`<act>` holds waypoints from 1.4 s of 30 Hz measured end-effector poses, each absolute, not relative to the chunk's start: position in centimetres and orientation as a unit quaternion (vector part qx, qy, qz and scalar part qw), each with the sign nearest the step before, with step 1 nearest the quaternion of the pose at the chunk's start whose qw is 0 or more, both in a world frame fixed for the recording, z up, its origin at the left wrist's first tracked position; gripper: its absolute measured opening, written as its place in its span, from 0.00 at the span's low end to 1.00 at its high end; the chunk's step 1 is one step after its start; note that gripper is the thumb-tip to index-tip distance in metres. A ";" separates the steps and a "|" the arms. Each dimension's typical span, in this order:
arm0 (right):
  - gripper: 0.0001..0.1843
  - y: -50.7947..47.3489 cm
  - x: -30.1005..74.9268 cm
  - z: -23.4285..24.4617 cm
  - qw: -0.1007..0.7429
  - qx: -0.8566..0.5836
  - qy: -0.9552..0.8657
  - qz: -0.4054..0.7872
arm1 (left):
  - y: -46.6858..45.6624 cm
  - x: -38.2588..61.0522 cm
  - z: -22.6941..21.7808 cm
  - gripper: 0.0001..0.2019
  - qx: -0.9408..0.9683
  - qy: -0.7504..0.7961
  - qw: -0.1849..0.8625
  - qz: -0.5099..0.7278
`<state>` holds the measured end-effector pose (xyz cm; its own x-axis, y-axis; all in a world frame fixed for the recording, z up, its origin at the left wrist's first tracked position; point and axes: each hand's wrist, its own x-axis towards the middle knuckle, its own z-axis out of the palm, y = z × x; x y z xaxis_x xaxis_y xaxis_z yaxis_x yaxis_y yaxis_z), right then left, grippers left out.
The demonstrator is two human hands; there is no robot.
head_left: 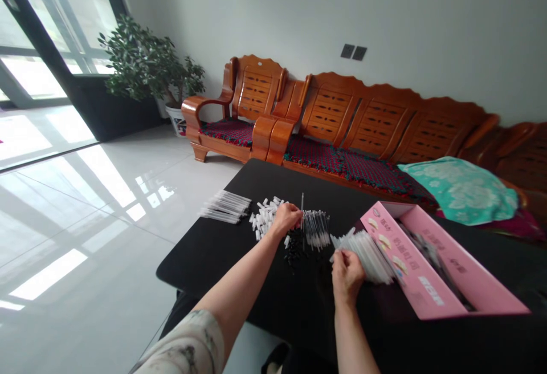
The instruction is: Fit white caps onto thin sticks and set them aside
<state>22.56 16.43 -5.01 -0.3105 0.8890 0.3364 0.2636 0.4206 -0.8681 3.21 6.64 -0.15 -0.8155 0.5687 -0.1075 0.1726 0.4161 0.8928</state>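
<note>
My left hand [287, 218] reaches across the table with its fingertips pinched on a thin pen refill [302, 200], which stands out past the row of dark-inked refills [317, 228] to its right. White pen caps [265, 214] lie heaped beside that hand, and small black plugs [294, 251] are scattered below it. At the near end of a pile of clear pen barrels [367, 254], my right hand [348, 274] has its fingers closed on a barrel's end; the grip is partly hidden. Capped pens [226, 207] lie in a bundle at the table's left.
A long pink box [427, 271] with dark contents stands right of the barrels on the black table [205, 274]. Behind are a wooden sofa [376, 117], a wooden armchair [256, 92] and a turquoise cloth [464, 191]. A potted plant [147, 66] stands by the glass door.
</note>
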 end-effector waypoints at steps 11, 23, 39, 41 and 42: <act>0.12 13.1 17.9 -2.3 0.351 -0.226 -0.548 0.725 | -2.0 5.1 -2.8 0.18 0.217 0.496 0.276 0.794; 0.10 10.8 15.9 -2.5 0.304 -0.132 -0.509 0.795 | -2.9 5.2 -2.7 0.14 0.168 0.401 0.259 0.862; 0.09 11.4 16.0 -2.5 0.315 -0.129 -0.467 0.816 | -3.0 5.6 -2.8 0.13 0.239 0.444 0.337 0.795; 0.08 11.7 16.1 -2.6 0.317 -0.122 -0.459 0.821 | -3.1 5.8 -2.7 0.15 0.273 0.464 0.361 0.761; 0.08 11.8 16.1 -2.7 0.321 -0.120 -0.453 0.823 | -3.2 5.9 -2.7 0.16 0.288 0.475 0.368 0.745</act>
